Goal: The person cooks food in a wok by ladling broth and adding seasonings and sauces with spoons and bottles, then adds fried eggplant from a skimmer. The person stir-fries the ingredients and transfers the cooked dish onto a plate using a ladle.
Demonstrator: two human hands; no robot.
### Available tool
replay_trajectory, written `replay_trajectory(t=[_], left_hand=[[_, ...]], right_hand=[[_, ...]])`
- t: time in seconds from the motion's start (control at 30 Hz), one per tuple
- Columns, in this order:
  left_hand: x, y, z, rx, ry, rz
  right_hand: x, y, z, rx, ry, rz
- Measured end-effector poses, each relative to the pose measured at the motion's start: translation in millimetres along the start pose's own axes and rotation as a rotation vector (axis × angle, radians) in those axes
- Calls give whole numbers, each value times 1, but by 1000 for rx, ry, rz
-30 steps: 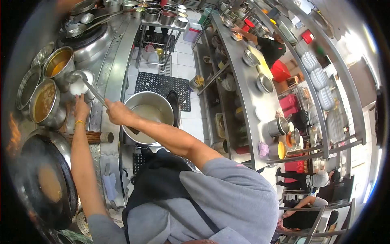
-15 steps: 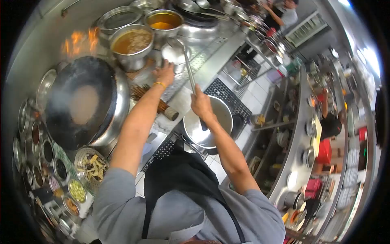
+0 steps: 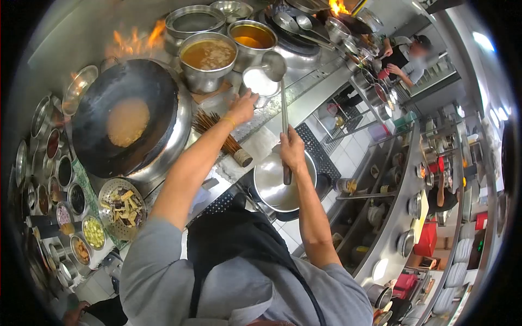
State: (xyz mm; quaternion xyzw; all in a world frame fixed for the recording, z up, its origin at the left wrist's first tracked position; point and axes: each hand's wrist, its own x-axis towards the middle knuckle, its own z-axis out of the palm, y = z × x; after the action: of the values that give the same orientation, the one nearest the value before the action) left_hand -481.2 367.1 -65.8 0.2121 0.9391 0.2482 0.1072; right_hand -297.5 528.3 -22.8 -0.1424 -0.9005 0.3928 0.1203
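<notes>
At the far left, from about nine o'clock round to seven of the wok, stand small vessels: a container [image 3: 86, 199] of dark sauce [image 3: 76, 199] and a tub [image 3: 105, 234] of pale green dice [image 3: 93, 230]. At the wok's six o'clock, a perforated strainer [image 3: 112, 189] holds cut yellow and dark pieces [image 3: 128, 211]. The wok [image 3: 160, 111] itself carries a pool of brown liquid [image 3: 128, 120]; flames [image 3: 138, 39] rise at its twelve o'clock.

At the wok's two o'clock, a steel pot [image 3: 205, 82] contains brown broth [image 3: 208, 54] with pale bits. A bamboo brush [image 3: 220, 135] lies on the tabletop [image 3: 260, 127], nearer the body. The left hand [image 3: 242, 108] is at the seven o'clock edge of a small pot [image 3: 266, 101] of white contents [image 3: 261, 82]; whether its grip holds the rim or merely touches it, I cannot tell. Behind, a pot [image 3: 247, 61] holds orange liquid [image 3: 253, 37].

The ladle [image 3: 273, 66] has its bowl at the white-filled pot's one o'clock, its load unclear. The right hand [image 3: 292, 149] grips its handle firmly, above a stockpot [image 3: 266, 182] whose contents are hard to read. The step in hand seems to be ladle work at the white-filled pot; moving the ladle calls for a steady, level bowl.
</notes>
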Motion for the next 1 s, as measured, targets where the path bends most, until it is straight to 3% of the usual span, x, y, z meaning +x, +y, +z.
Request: replay_trajectory(t=[0.07,0.13,0.23,0.43,0.53,0.6,0.83,1.0], left_hand=[[-23,2,-1,-187,78,102],[-59,6,-5,-453,135,238],[-121,13,-16,-471,161,304],[-222,18,-51,-647,70,197],[-256,12,-59,-672,139,216],[-283,20,-78,-803,85,105],[-353,-13,-66,-1052,20,10],[-378,-28,-53,-1161,144,-15]], right_hand=[[-1,-13,-10,262,-105,212],[1,-20,-20,327,-161,249],[10,2,-11,328,-181,224],[12,-2,-8,355,-237,252],[14,-13,-19,622,-297,399],[23,-11,-24,810,-336,466],[15,-27,-43,891,-320,492],[15,-36,-45,759,-289,394]])
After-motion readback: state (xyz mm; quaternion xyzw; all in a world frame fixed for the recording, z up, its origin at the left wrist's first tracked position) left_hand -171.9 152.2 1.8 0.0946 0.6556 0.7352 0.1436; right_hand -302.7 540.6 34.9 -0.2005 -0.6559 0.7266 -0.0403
